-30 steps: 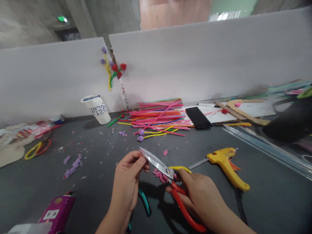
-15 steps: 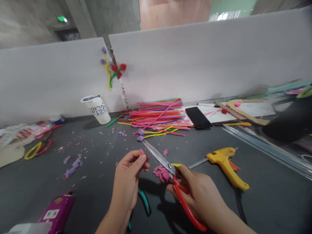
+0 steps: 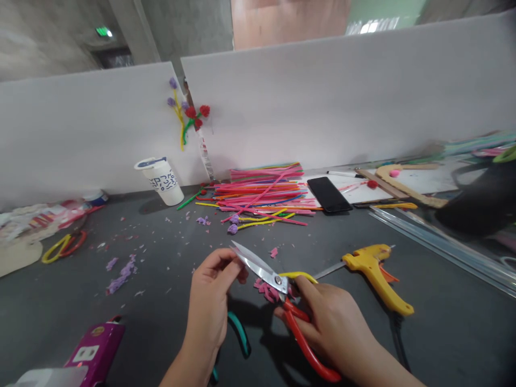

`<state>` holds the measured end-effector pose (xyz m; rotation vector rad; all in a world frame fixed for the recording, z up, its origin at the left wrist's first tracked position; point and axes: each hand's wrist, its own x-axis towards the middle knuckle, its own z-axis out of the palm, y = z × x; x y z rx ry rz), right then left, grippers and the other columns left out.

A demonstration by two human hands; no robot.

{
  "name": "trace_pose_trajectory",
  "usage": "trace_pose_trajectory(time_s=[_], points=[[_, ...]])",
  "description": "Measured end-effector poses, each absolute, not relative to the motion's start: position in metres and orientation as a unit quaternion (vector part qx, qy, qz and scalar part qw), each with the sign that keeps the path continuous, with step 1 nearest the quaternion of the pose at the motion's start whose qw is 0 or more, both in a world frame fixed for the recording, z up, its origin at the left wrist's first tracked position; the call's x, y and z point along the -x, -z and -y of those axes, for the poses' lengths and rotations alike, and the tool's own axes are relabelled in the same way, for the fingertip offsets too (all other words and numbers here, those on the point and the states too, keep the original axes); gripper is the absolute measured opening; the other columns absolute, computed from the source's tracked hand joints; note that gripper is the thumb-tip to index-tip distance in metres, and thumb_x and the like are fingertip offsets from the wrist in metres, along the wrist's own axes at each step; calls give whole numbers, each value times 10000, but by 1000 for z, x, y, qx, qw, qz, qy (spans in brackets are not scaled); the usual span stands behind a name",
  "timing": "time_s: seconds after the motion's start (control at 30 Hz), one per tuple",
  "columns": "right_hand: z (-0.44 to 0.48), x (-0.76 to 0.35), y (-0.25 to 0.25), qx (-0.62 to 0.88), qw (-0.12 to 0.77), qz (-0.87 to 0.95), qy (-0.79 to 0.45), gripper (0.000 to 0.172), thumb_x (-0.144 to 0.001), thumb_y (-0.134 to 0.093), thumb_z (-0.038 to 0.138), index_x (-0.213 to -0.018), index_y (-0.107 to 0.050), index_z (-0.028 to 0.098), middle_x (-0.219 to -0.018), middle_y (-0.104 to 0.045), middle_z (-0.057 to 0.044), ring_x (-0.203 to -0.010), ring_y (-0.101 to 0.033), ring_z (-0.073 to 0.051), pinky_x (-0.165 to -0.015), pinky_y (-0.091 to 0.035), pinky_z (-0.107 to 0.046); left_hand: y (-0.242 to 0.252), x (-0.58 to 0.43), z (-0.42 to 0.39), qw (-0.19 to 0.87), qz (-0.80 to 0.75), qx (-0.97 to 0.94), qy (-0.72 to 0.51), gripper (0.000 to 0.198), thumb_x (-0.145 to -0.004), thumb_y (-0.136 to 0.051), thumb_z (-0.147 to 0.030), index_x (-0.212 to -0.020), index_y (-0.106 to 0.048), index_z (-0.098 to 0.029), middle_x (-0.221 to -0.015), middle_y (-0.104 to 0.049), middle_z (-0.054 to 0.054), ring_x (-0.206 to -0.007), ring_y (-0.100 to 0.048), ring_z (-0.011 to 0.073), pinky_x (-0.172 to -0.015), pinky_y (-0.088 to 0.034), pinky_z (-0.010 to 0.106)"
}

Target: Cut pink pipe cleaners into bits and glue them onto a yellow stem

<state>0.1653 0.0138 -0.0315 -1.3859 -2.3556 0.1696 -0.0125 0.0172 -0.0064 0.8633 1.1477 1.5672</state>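
Note:
My right hand grips scissors with red handles, their blades pointing up and left. The blade tips lie across the fingertips of my left hand, which are pinched together. A small pink piece showed in that pinch a moment ago; the blades now cover it. Under the scissors, a little heap of pink scraps lies on the dark table. A lone pink scrap sits just beyond. Beside my left wrist, pliers with teal handles are partly hidden by my hand.
A yellow glue gun lies to the right. Coloured pipe cleaners, purple buds on yellow stems, a phone and a white cup stand or lie farther back. Purple scraps and a purple box are at left.
The scissors have moved left and their blades have swung closer to level, now reaching over my left fingertips. My left hand has stayed almost in place.

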Motion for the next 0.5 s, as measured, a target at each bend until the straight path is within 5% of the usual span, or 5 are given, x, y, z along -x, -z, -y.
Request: trace_pose_trajectory(time_s=[0.5], points=[[-14,-166,33,494,199,845,-51,378,-779,-436,571,-782,-518,202,-572,-602,-10,-491,-566,-184,-465,-313,-247,9,14,-15,466,-481,-386,-634,48,-732,-593,-153,-746,-624,-187,-666,-594,-37,-595,-525,80,-579,-421,187]])
